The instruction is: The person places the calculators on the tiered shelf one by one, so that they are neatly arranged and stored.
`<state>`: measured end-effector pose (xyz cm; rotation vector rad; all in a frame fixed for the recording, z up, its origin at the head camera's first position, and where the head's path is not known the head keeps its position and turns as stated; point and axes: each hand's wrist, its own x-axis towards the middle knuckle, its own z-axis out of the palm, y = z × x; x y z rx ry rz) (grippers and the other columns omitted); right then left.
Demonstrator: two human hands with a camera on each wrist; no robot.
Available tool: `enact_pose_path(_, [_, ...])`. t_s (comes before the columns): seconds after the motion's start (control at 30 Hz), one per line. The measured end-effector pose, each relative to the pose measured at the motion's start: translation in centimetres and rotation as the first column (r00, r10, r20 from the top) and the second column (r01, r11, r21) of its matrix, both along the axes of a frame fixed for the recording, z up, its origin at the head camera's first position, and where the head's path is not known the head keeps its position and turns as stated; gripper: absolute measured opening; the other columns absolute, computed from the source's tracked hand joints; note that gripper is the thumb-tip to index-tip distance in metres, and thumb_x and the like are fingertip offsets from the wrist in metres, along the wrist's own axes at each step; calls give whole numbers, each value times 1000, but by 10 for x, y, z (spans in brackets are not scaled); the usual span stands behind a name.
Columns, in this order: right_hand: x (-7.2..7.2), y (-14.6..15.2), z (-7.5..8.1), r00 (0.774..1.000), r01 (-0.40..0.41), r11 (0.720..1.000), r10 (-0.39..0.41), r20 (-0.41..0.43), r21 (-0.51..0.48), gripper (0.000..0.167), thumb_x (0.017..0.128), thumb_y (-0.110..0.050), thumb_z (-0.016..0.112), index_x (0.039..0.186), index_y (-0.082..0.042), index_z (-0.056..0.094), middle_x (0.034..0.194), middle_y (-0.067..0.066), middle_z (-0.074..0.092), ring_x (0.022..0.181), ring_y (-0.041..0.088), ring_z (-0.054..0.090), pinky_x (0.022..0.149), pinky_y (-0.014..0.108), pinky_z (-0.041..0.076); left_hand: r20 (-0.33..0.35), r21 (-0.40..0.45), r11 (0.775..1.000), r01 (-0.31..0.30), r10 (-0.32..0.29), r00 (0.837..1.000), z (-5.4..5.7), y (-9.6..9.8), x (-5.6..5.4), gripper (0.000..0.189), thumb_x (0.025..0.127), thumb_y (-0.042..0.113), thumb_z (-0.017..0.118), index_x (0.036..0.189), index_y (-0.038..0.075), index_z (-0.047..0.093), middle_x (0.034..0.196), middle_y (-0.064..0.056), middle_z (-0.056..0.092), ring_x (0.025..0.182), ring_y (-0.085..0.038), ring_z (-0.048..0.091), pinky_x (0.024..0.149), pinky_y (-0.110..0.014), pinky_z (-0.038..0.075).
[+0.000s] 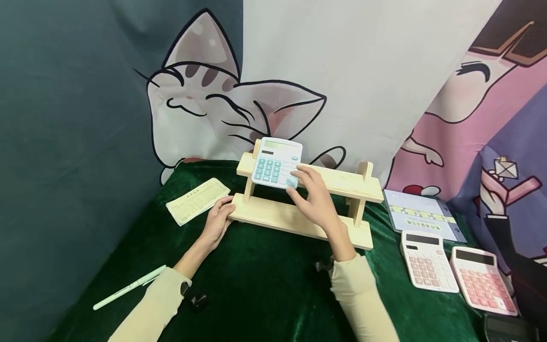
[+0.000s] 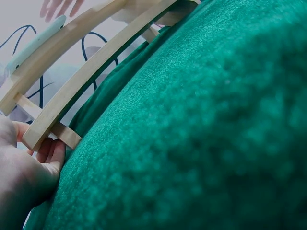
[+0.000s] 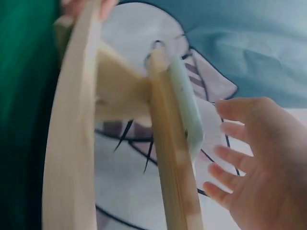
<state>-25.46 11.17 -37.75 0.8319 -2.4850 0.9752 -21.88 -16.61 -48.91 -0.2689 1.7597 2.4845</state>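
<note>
A two-tier wooden stand (image 1: 278, 212) is on the dark green cloth. On the left part of its upper shelf leans a white calculator with blue keys (image 1: 279, 154). My left hand (image 1: 219, 220) grips the left end of the lower shelf; the left wrist view has the fingers (image 2: 56, 152) curled under the board's end. Beside the calculator's lower right corner is my right hand (image 1: 314, 197), its fingers spread. In the right wrist view a gap shows between those fingertips (image 3: 221, 149) and the calculator (image 3: 187, 108), seen edge-on.
A printed paper pad (image 1: 198, 200) lies left of the stand, and a pale green pen (image 1: 128, 288) nearer the left edge. To the right are a grey-blue booklet (image 1: 420, 213) and two calculators, one with pale pink keys (image 1: 429, 261), one with brighter pink keys (image 1: 483, 280).
</note>
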Motion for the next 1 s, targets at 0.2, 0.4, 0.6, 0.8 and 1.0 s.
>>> enact_pose_path(0.2, [7,53,2,992,-2,995,15,-128,100,48,92,-23,71,135,-5,57,143,17,52,136,33,44,111,54,34,-4,3,1000,18,-18,1000,-4,12,-5,48,105,14,48,150,8,33,147,-18,39,138,-27,38,117,-43,31])
enact_pose_path(0.4, [30,106,-2,983,62,979,-26,-183,193,57,88,-24,75,138,-5,55,142,17,53,136,33,44,112,55,32,7,-5,1000,22,-22,1000,-4,5,-5,49,106,15,46,152,9,31,145,-14,39,137,-24,39,115,-38,33])
enact_pose_path(0.6, [53,151,-5,979,154,962,-118,-166,226,65,86,-22,76,143,-3,49,144,18,50,137,34,42,111,56,30,11,-10,1000,20,-20,1000,-2,-2,-7,50,106,16,46,153,9,29,140,-10,41,138,-23,38,117,-38,31])
enact_pose_path(0.8, [80,188,-15,967,248,930,-221,-126,270,73,84,-26,78,146,-5,45,145,22,47,137,40,38,112,59,27,6,-9,1000,25,-24,1000,-3,-1,-7,50,106,17,47,153,11,30,139,-8,42,137,-22,38,117,-38,32])
enact_pose_path(1.0, [105,219,-21,954,297,922,-275,-120,250,77,81,-27,81,146,-4,46,142,25,49,133,43,41,114,55,27,13,-17,1000,17,-17,1000,-3,0,-6,49,105,17,48,152,12,32,135,-5,46,132,-19,43,104,-24,42])
